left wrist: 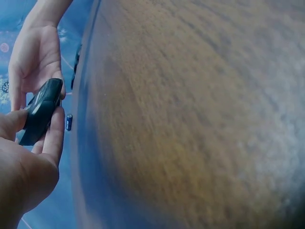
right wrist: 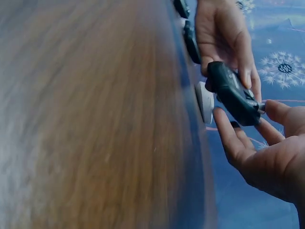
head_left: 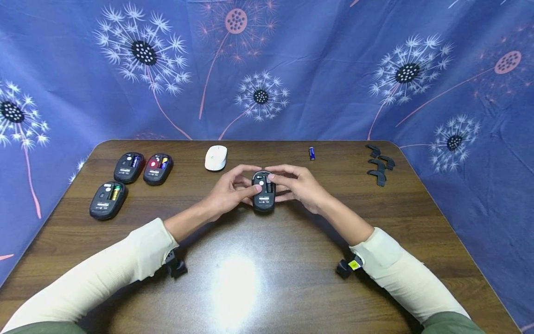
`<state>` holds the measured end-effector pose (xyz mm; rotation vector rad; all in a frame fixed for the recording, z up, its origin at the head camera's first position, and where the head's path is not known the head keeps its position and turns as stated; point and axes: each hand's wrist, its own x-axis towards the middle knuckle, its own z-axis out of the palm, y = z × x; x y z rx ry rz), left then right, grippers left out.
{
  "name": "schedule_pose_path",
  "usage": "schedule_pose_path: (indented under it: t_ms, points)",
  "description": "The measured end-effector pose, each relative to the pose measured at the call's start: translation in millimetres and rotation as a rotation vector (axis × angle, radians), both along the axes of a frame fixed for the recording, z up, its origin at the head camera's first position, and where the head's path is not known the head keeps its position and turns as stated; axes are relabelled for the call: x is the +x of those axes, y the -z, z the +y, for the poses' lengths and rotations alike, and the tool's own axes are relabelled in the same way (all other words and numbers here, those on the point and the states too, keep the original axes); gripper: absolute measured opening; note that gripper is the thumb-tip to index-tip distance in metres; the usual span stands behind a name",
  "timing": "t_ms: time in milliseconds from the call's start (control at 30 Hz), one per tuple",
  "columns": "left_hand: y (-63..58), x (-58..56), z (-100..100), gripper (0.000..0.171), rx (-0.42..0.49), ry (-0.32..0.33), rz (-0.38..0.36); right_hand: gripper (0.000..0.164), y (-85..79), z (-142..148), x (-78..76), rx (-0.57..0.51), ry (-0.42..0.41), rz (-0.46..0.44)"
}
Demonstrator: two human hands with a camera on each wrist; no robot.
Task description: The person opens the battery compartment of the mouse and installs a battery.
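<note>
In the head view, a black computer mouse (head_left: 263, 204) is held bottom side up above the table. My left hand (head_left: 227, 195) grips it from the left, thumb on its underside. My right hand (head_left: 306, 190) is at its upper right, with the thumb at the open battery slot. In the right wrist view, a small silvery battery end (right wrist: 260, 108) shows at the mouse's end, against the right thumb; most of it is hidden. The right fingers (right wrist: 231, 138) reach around below the mouse. In the left wrist view, the left thumb and fingers pinch the mouse (left wrist: 40, 112).
Three black mice, (head_left: 129, 168) (head_left: 158, 170) (head_left: 107, 201), lie upturned at left with batteries showing. A white mouse (head_left: 216, 158) and a blue battery (head_left: 312, 153) lie near the back edge. Several black covers (head_left: 377, 176) lie back right, before a blue patterned cloth (head_left: 317, 69).
</note>
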<state>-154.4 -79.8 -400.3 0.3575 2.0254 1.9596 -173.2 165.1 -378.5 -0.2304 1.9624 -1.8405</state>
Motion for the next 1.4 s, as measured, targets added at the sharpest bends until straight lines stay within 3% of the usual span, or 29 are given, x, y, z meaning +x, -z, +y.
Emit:
schedule_pose_path:
  t_ms: [167,367,500,767,933,1033,1200,1400]
  points:
    - [-0.1,0.2,0,0.055,-0.018,-0.014,0.020,0.049,-3.8,0,-1.7,-0.098,0.015,-0.222]
    - [2.4,-1.8,1,0.054,-0.040,-0.018,0.023,0.050,-2.7,-3,-3.0,-0.131,0.053,-0.286]
    - [3.0,-2.9,2,0.053,-0.037,-0.009,0.012,0.046,0.1,-8,-1.1,-0.065,0.097,-0.209]
    - [2.8,-3.2,2,0.054,0.010,-0.025,-0.007,0.031,-4.7,-24,6.9,0.278,0.108,0.183]
    - [-0.3,-4.3,1,0.054,0.022,-0.040,-0.006,0.029,-7.0,-26,7.3,0.416,0.093,0.306]
    - [-3.1,-3.9,-3,0.054,0.012,-0.055,-0.012,0.030,-5.4,-28,4.7,0.367,0.080,0.296]
    - [-4.8,-4.0,-13,0.056,-0.016,-0.070,-0.021,0.041,-4.2,-33,1.8,0.266,0.050,0.192]
    - [-0.7,-4.8,-29,0.058,-0.068,-0.089,-0.040,0.049,-4.4,-39,2.1,0.250,0.011,0.088]
